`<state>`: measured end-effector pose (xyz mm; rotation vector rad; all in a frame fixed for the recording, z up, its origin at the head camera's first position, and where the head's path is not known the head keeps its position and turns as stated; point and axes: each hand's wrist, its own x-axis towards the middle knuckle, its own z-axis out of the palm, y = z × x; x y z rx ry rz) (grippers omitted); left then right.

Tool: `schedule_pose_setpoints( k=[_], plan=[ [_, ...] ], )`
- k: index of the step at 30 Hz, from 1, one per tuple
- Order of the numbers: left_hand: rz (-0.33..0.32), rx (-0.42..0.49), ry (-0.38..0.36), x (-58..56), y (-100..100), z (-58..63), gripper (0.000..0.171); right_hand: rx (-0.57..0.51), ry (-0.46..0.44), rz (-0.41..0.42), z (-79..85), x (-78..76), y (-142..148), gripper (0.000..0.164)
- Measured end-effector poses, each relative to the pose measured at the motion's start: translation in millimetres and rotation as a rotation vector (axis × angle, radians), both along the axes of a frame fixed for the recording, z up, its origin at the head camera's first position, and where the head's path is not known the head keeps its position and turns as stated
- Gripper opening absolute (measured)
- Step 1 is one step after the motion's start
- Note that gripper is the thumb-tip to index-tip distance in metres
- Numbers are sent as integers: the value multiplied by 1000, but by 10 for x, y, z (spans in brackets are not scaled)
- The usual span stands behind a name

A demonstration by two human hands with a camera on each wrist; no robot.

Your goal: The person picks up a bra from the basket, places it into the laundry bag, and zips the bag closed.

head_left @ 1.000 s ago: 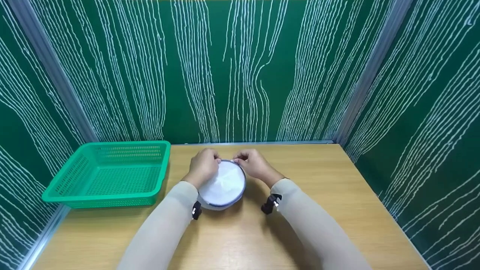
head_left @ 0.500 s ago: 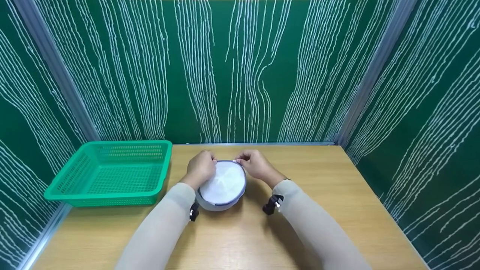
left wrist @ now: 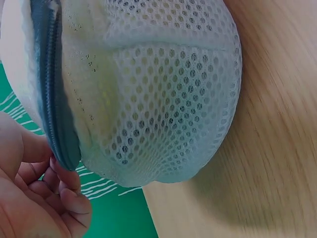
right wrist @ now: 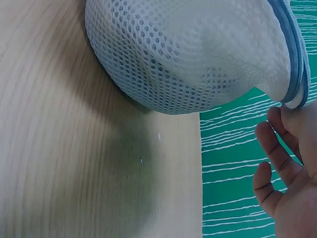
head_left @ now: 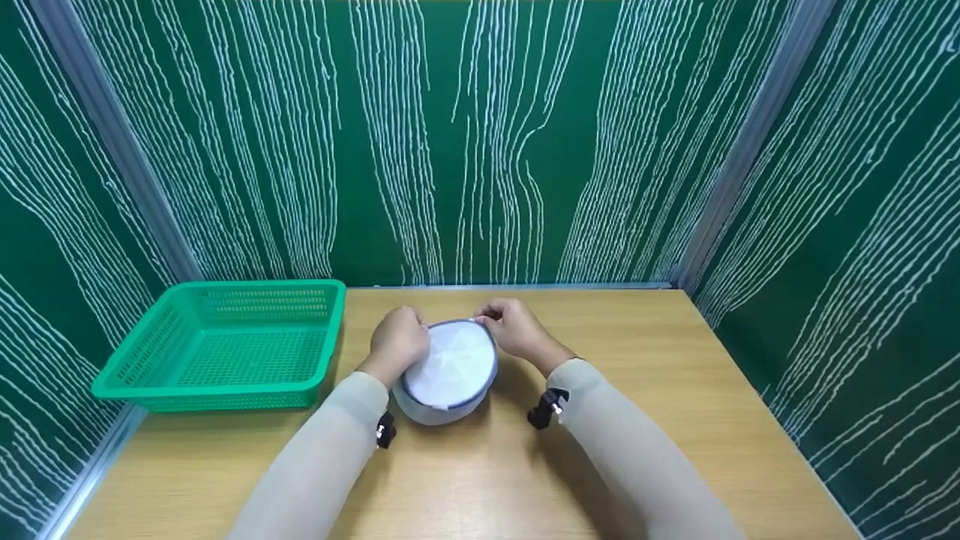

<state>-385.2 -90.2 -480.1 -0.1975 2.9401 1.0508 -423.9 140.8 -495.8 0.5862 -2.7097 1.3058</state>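
Observation:
A round white mesh laundry bag [head_left: 452,364] with a blue zipped rim stands on the table between both hands, its lid facing up toward the head camera. My left hand [head_left: 400,337] pinches the far left of that rim; in the left wrist view its fingers meet the lower end of the blue zipper [left wrist: 49,84]. At the far right of the rim, my right hand [head_left: 514,328] pinches a small pale tip, and its other fingers fan loosely in the right wrist view. Something pale yellowish shows faintly through the mesh [left wrist: 148,99].
A green plastic basket [head_left: 217,394] sits at the back left of the wooden table [head_left: 600,337]. Green panels [head_left: 375,150] with wavy white lines enclose the back and both sides. Black wrist cameras hang under both sleeves.
My left hand has slid slightly left and nearer along the rim. The bag's lid has tilted a little, showing more of its near side; the right hand has shifted slightly right.

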Motion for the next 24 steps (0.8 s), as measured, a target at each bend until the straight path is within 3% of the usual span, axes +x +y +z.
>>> schedule_pose_setpoints(
  k=[8, 16, 20, 24],
  plan=[
    [3, -12, 17, -2, -52, -58, 28, 7, 12, 1, -9, -21, 18, 10],
    [-28, 51, 9, -32, -36, -61, 24, -9, -28, -17, -18, -33, 11, 10],
    [-70, 79, 46, -37, 19, -23, 27, -14, -29, -17, -27, -32, -10, 11],
    [-136, 42, 116, -27, 87, 20, 27, -24, 1, 6, -37, -32, -42, 11]
  ],
)
